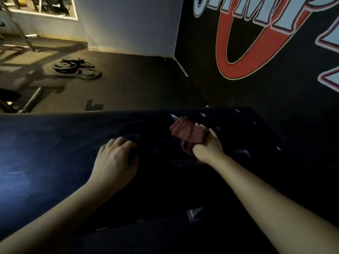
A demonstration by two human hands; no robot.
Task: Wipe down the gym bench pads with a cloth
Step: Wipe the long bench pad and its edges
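Pressure matters: your right hand (206, 146) grips the bunched cloth (184, 132), your left hand (115, 158) rests open on the pad (55, 153); flatten it, overlap strokes.

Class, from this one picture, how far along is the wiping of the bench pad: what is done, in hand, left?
Done: faint wipe streaks mid-pad suggest some passes there. In hand: the right hand grips a bunched reddish cloth against the bench pad near its far edge; the left hand rests on it. Left: probably the pad's left stretch, where dull smudges show.
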